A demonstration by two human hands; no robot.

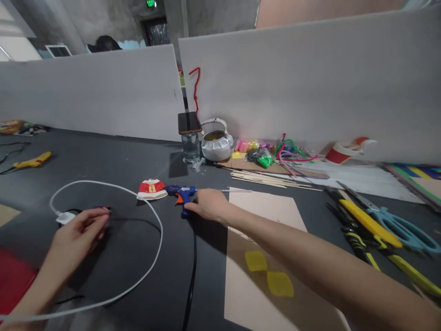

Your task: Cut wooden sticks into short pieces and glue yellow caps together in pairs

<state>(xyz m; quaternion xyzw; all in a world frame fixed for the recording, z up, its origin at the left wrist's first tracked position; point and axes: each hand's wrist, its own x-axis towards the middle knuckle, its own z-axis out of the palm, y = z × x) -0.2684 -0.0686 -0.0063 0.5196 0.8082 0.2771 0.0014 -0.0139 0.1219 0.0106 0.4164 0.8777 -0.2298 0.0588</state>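
Observation:
My right hand (210,205) reaches across the table and is closed round the back of a blue hot glue gun (182,191) with an orange trigger. A clear glue stick (237,191) sticks out behind the gun, and its black cord (193,271) runs toward me. Close to the nozzle lies a red and white paper cup piece (151,189) with a yellow patch. My left hand (81,234) is low over the table at the left, fingers pinched together. At its fingertips shows a small dark red thing (105,209), mostly hidden by the fingers.
A white cable (156,230) with a plug (65,217) loops by my left hand. Cardboard (241,294) bears two yellow pieces (279,284). Behind stand a phone (189,122) on a jar (191,146) and a silver pot (217,148). Scissors (396,225) and a yellow cutter (370,223) lie right.

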